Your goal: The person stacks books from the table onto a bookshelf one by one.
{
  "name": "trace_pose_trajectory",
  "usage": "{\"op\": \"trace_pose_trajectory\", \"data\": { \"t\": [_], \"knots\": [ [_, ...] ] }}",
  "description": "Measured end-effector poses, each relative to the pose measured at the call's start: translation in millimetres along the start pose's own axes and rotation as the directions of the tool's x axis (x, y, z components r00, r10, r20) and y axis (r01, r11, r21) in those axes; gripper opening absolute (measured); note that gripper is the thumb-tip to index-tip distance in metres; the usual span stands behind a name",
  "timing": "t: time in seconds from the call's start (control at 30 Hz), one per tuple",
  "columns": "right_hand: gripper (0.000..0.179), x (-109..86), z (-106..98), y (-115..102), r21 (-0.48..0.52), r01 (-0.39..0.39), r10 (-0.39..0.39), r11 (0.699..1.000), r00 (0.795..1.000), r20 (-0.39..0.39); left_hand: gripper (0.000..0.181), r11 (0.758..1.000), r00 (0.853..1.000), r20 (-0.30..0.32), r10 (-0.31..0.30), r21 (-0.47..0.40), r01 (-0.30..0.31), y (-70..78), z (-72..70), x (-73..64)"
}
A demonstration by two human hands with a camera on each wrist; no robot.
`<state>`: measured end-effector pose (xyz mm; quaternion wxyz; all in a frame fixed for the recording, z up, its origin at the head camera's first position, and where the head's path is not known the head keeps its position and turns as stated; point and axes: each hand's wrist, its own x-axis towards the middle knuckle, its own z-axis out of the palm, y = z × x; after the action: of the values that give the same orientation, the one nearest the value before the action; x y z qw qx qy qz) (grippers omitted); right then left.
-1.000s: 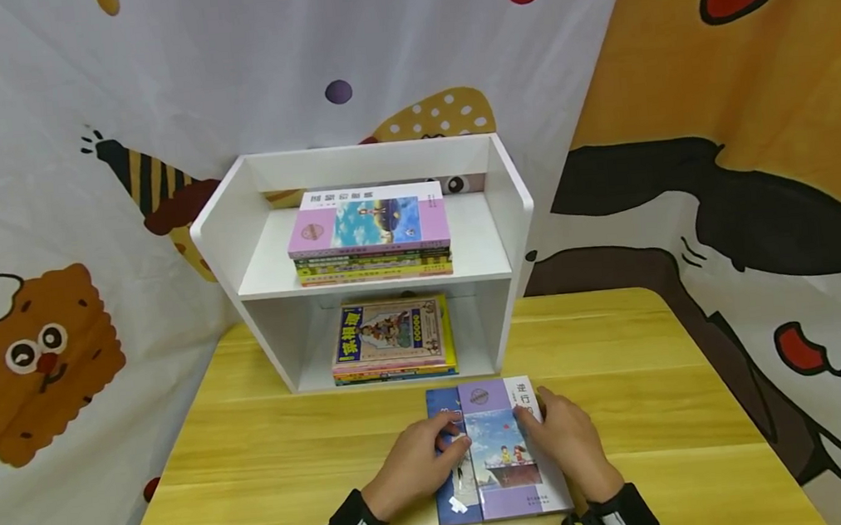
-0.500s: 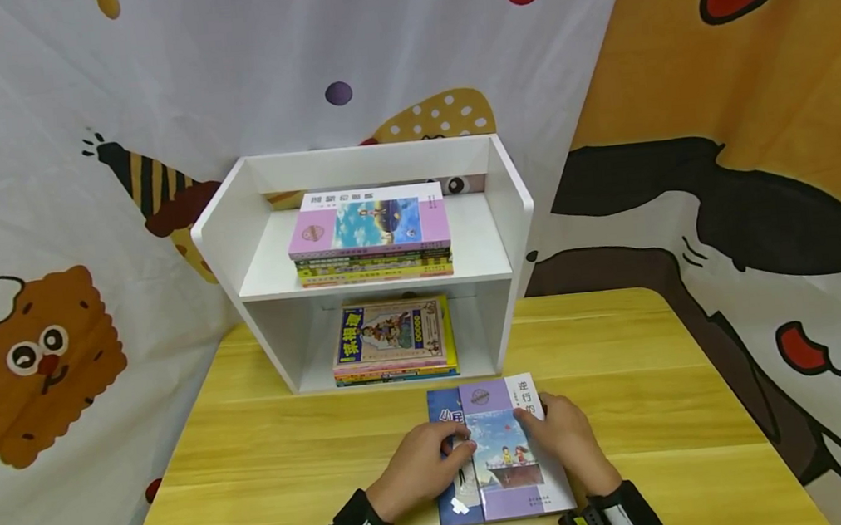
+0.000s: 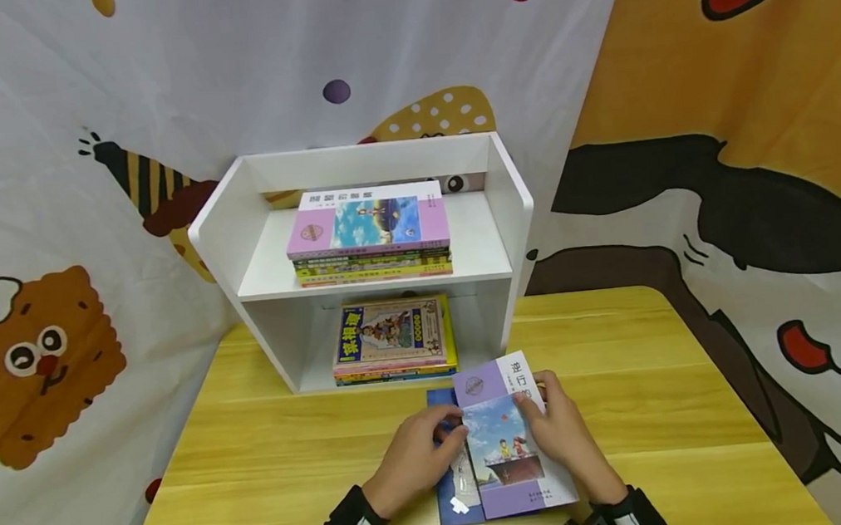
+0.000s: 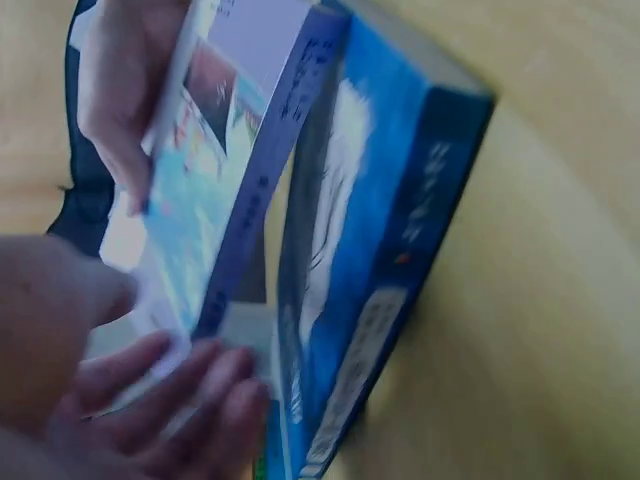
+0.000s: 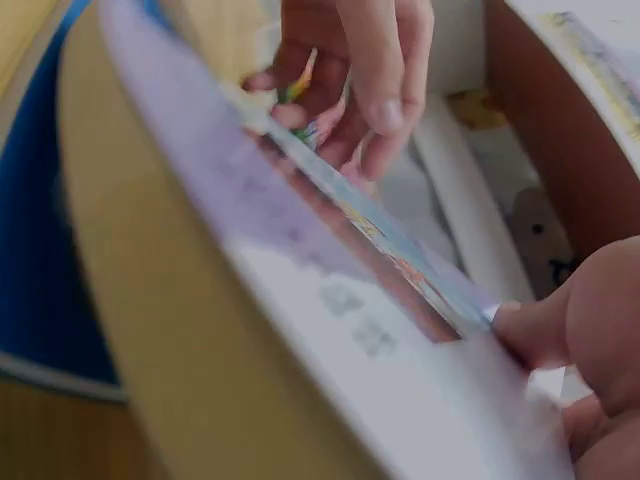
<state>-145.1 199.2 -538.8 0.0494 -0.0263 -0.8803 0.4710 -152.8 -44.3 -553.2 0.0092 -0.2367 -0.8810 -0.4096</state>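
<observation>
A lilac-and-white paperback book (image 3: 502,439) with a blue sky picture is raised and tilted in the head view, over a blue book (image 3: 450,493) lying on the table. My right hand (image 3: 566,433) grips its right edge, thumb on the cover and fingers underneath. At the lilac book's spine side is my left hand (image 3: 418,454), its fingertips close to or touching the spine. In the left wrist view, the left hand's fingers (image 4: 215,395) are loosely bent beside the spine, thumb apart. The right wrist view shows the lilac book (image 5: 300,290) lifted off the blue book (image 5: 50,230).
A white two-tier shelf (image 3: 508,196) stands behind the hands on the wooden table (image 3: 641,385). A stack of books (image 3: 369,234) lies on its upper tier, another stack of books (image 3: 391,340) on the lower. A printed cloth hangs behind.
The lilac book has lifted off the blue one, and its top has swung left and away from me. My right hand has risen with it; the left hand stays by the spine.
</observation>
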Motion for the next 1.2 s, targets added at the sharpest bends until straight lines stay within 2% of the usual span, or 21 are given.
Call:
{"op": "trace_pose_trajectory", "data": {
  "t": [0.03,0.1,0.2,0.33,0.4,0.43,0.47,0.5,0.6,0.67,0.7,0.83,1.0,1.1,1.2],
  "knots": [
    [0.035,-0.6,-1.5,-5.1,0.038,0.012,-0.012,0.999,1.000,0.010,0.024,1.000,0.998,-0.064,0.021,-0.013,-0.022,0.5,-3.6,1.5],
    [0.033,-1.8,-5.0,-15.4,0.117,0.036,-0.041,0.992,0.998,0.039,0.018,0.996,0.980,-0.189,0.064,-0.045,-0.074,2.8,-13.8,4.4],
    [0.032,-2.9,-13.2,-33.0,0.235,0.091,-0.118,0.968,0.988,0.100,0.013,0.977,0.930,-0.333,0.158,-0.087,-0.197,8.2,-33.0,10.5],
    [0.033,-7.5,-28.4,-70.4,0.311,0.199,-0.262,0.929,0.949,0.175,0.019,0.935,0.847,-0.435,0.306,-0.027,-0.352,18.1,-61.2,17.5],
    [0.034,-9.7,-33.9,-88.4,0.298,0.253,-0.320,0.921,0.926,0.201,0.026,0.926,0.826,-0.443,0.349,0.028,-0.376,23.2,-73.0,19.2],
    [0.034,-10.0,-34.7,-93.9,0.286,0.283,-0.348,0.916,0.914,0.208,0.030,0.924,0.824,-0.436,0.361,0.050,-0.378,25.4,-77.8,19.4],
    [0.034,-10.2,-34.9,-98.9,0.274,0.308,-0.370,0.911,0.904,0.215,0.034,0.925,0.830,-0.421,0.367,0.070,-0.373,27.2,-81.8,19.4],
    [0.034,-10.3,-34.4,-102.7,0.272,0.326,-0.389,0.906,0.893,0.226,0.039,0.926,0.840,-0.398,0.369,0.083,-0.368,28.8,-84.8,19.3],
    [0.034,-11.2,-32.6,-113.5,0.266,0.373,-0.437,0.889,0.863,0.253,0.050,0.937,0.887,-0.303,0.350,0.099,-0.336,32.9,-89.8,17.9],
    [0.033,-12.3,-31.8,-119.9,0.259,0.398,-0.461,0.880,0.845,0.269,0.054,0.939,0.908,-0.242,0.343,0.090,-0.331,35.3,-90.5,16.2],
    [0.033,-12.9,-31.7,-122.6,0.254,0.410,-0.472,0.876,0.837,0.276,0.055,0.939,0.914,-0.218,0.343,0.081,-0.334,36.3,-90.4,15.5],
    [0.033,-14.5,-32.2,-130.1,0.219,0.465,-0.512,0.858,0.812,0.280,0.047,0.937,0.920,-0.177,0.349,0.042,-0.347,40.5,-89.9,12.6],
    [0.034,-15.3,-33.1,-132.2,0.217,0.487,-0.531,0.846,0.801,0.276,0.032,0.936,0.923,-0.168,0.347,-0.002,-0.352,44.3,-90.3,9.6],
    [0.037,-13.8,-34.8,-129.1,0.232,0.481,-0.529,0.846,0.812,0.248,0.026,0.932,0.916,-0.193,0.352,-0.015,-0.361,44.5,-89.8,7.6],
    [0.038,-11.4,-38.0,-119.7,0.221,0.465,-0.503,0.857,0.848,0.166,0.022,0.939,0.913,-0.248,0.323,-0.039,-0.343,43.1,-89.8,5.1]
  ]
}}
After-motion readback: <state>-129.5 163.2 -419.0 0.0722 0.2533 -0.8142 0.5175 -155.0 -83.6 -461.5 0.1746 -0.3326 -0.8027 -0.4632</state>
